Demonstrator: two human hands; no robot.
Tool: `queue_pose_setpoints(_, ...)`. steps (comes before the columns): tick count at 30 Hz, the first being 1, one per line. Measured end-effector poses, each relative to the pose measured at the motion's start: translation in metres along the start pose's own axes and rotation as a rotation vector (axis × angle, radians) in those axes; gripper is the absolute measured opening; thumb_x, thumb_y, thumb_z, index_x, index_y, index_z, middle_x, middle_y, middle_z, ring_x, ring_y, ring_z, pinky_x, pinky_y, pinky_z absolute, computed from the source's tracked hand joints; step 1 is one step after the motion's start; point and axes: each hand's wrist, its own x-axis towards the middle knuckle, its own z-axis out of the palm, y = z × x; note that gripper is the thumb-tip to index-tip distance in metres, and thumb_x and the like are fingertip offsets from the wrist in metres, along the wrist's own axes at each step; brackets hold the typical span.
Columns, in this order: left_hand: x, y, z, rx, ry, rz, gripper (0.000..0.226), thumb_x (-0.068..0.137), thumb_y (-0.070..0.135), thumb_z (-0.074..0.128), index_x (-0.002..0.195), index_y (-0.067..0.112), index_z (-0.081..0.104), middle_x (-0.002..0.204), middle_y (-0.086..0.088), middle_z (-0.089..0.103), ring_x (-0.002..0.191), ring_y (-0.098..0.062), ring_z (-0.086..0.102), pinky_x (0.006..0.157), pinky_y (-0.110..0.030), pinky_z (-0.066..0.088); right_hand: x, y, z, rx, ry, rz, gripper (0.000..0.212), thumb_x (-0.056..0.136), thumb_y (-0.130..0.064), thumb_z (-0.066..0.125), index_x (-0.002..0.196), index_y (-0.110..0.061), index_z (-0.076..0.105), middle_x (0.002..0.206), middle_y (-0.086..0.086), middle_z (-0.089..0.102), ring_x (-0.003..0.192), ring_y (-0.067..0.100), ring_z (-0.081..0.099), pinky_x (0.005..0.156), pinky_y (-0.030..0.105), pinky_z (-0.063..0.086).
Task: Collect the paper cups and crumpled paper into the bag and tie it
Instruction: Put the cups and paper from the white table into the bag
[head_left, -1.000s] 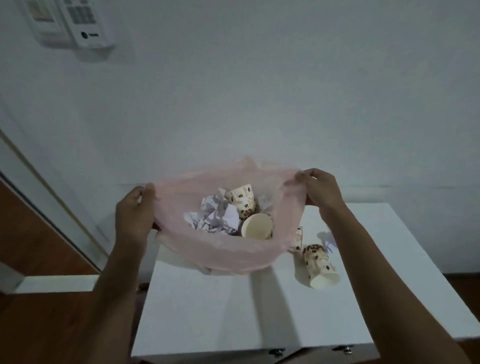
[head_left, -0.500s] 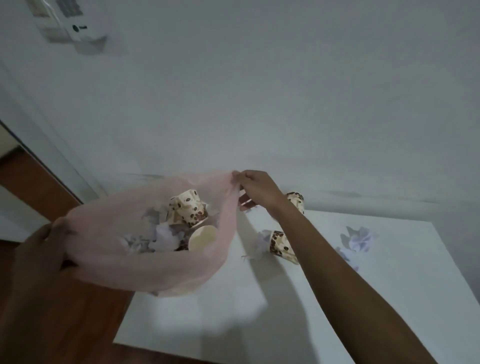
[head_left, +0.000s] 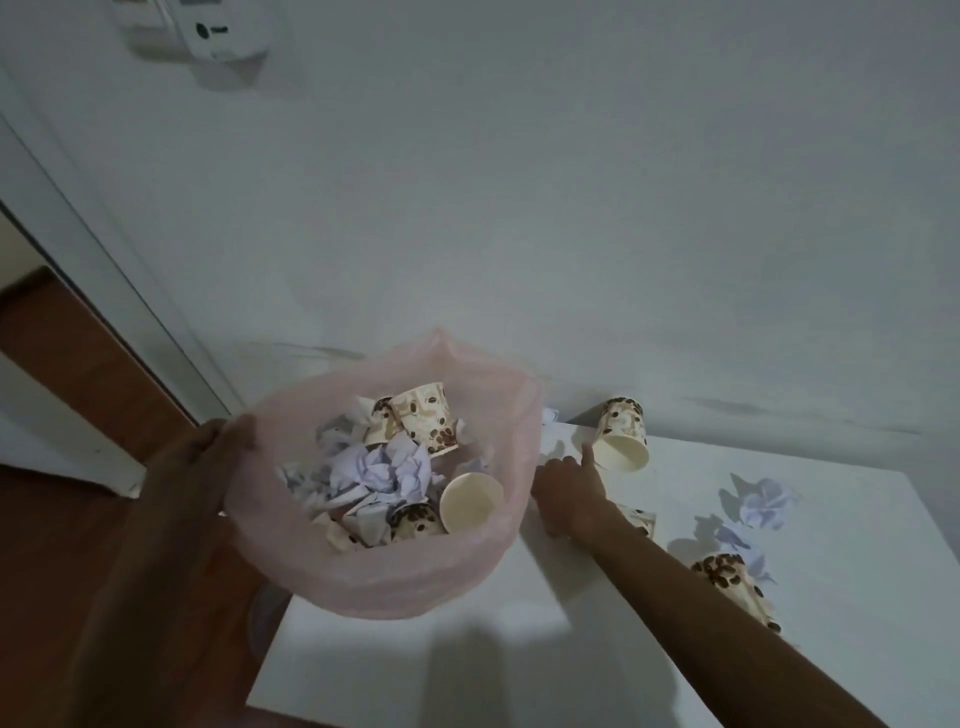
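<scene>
A pink plastic bag (head_left: 363, 587) hangs open at the table's left corner, with several paper cups and crumpled papers inside. My left hand (head_left: 208, 457) grips its left rim. My right hand (head_left: 566, 493) has let go of the bag and rests on the table (head_left: 519, 649), fingers apart, its thumb by a paper cup (head_left: 621, 441) lying on its side. A second cup (head_left: 737, 587) lies near my forearm and a third (head_left: 641, 522) is partly hidden under my wrist. Two crumpled papers (head_left: 769, 501) (head_left: 735, 540) lie to the right.
The white wall (head_left: 571, 208) rises right behind the table. A white device (head_left: 208, 31) is mounted high on it at left. A white door frame (head_left: 104, 291) and brown wooden floor (head_left: 78, 389) are at left, below the table's left edge.
My right hand released the bag's right rim and moved down to the table beside the lying cup. The bag, held by my left hand only, now hangs open.
</scene>
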Motion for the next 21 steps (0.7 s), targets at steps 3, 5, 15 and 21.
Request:
queue_pose_setpoints(3,0.018,0.001,0.049,0.004,0.052,-0.008,0.019,0.097,0.023,0.058,0.088,0.009,0.068,0.085,-0.013,0.065,0.081,-0.021,0.057,0.063,-0.024,0.044,0.027,0.038,0.006,0.096,0.129,-0.007,0.032,0.093,-0.019,0.046,0.123,-0.016,0.06,0.115,0.005,0.068,0.117,0.024,0.059,0.114,0.05,0.023)
queue_pose_setpoints(5,0.021,-0.001,0.081,0.008,0.085,-0.021,0.021,0.097,0.024,0.058,0.087,0.009,0.068,0.084,-0.011,0.065,0.08,-0.021,0.056,0.062,-0.022,0.044,0.041,0.071,0.007,0.305,0.216,0.022,0.027,0.093,-0.022,0.049,0.114,-0.013,0.063,0.11,0.008,0.069,0.108,0.028,0.064,0.094,0.039,0.046)
queue_pose_setpoints(15,0.006,0.022,0.183,-0.036,0.253,-0.066,0.027,0.096,0.028,0.059,0.071,0.027,0.069,0.079,-0.001,0.066,0.077,-0.019,0.057,0.073,-0.031,0.044,0.035,0.169,-0.118,1.071,0.65,-0.089,0.02,0.08,-0.029,0.072,0.089,-0.013,0.067,0.079,0.0,0.067,0.07,0.018,0.065,0.072,0.026,0.049)
queue_pose_setpoints(21,-0.003,0.015,0.196,0.002,0.341,-0.084,0.024,0.096,0.028,0.059,0.074,0.025,0.067,0.075,0.001,0.065,0.07,-0.014,0.056,0.065,-0.026,0.042,0.054,0.105,-0.095,0.801,-0.076,-0.609,0.08,0.074,-0.054,0.076,0.14,-0.02,0.047,0.14,-0.002,0.053,0.117,0.016,0.056,0.085,0.02,0.039)
